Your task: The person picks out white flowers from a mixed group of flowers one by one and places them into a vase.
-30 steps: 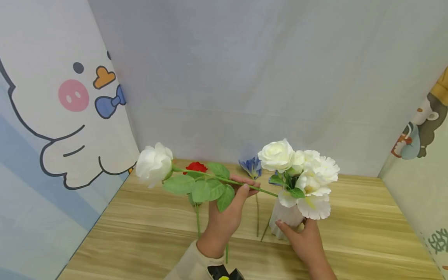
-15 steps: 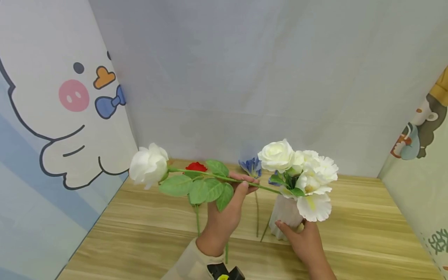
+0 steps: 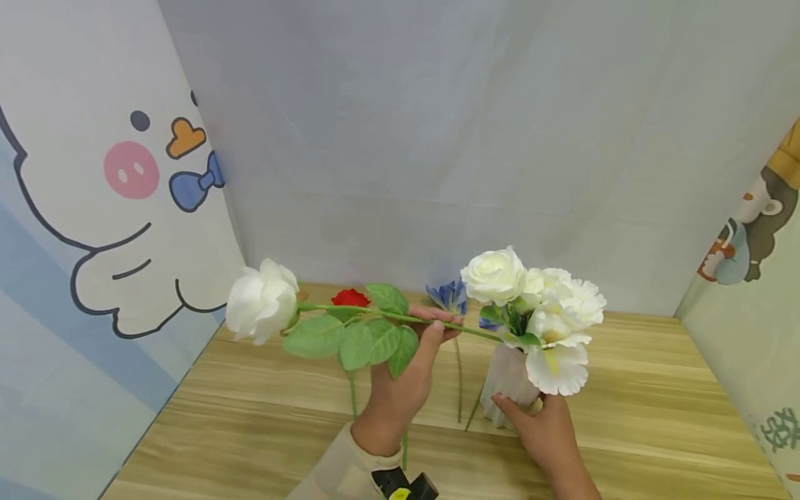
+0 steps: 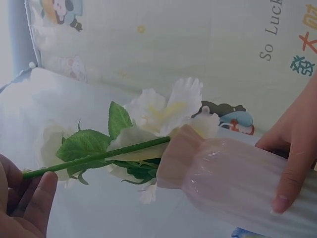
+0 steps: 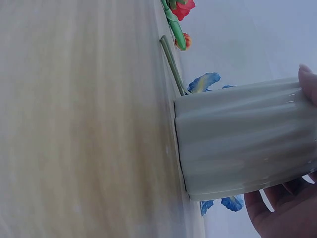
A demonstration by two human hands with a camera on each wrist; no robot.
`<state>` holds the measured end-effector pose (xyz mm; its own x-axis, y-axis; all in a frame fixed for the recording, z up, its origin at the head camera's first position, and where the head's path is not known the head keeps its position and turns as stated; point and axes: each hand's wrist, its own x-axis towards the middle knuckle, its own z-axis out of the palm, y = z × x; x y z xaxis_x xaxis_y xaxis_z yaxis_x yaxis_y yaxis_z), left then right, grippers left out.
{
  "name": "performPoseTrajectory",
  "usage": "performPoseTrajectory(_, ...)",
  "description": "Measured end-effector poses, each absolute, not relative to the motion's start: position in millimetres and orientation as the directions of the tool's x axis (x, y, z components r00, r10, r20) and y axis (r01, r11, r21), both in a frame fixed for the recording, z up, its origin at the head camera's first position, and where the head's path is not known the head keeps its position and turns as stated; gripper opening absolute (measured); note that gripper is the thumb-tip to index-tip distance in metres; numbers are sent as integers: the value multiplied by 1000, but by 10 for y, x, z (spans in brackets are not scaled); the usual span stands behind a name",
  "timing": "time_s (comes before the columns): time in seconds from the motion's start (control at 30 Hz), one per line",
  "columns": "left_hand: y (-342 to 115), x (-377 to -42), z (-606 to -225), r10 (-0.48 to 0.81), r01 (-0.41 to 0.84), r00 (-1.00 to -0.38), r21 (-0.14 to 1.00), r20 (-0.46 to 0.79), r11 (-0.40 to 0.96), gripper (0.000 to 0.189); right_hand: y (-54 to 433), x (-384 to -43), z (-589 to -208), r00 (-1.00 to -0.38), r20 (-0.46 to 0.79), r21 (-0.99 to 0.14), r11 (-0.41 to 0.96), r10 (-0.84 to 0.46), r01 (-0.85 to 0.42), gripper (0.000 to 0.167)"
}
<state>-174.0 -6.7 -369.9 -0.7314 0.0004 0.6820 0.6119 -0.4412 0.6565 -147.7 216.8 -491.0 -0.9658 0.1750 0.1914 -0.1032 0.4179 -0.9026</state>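
My left hand (image 3: pixel 400 392) pinches the green stem of a long white rose (image 3: pixel 262 302), which lies almost level with its bloom to the left. In the left wrist view, the tip of that stem (image 4: pixel 119 150) is at the rim of a white ribbed vase (image 4: pixel 223 173); whether it is inside I cannot tell. Several white flowers (image 3: pixel 553 305) fill the vase (image 3: pixel 507 382) and lean right. My right hand (image 3: pixel 546 427) grips the vase low on its right side, thumb in front. The vase base rests on the table in the right wrist view.
Behind the left hand lies a red flower (image 3: pixel 351 298) with a green stem. Blue flowers (image 3: pixel 448 297) lie at the back near the vase, their thin stems pointing forward. A grey backdrop (image 3: pixel 437 139) closes off the wooden table (image 3: pixel 650 389); printed panels stand at both sides.
The rose bloom has shifted left and slightly down, and its stem tip has come up to the vase mouth. The right hand stays on the vase.
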Motion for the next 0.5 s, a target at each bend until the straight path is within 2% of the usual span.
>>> performPoseTrajectory(0.17,-58,-1732,-3650,3,659,-693,635,721,-403,8,2168,-1470,-4903,-968,183,-902,420,172,-96,80)
performPoseTrajectory(0.5,-70,-1590,-3297,79,670,-703,695,707,-261,8,2162,-1459,-4892,-971,167,-911,404,169,-86,85)
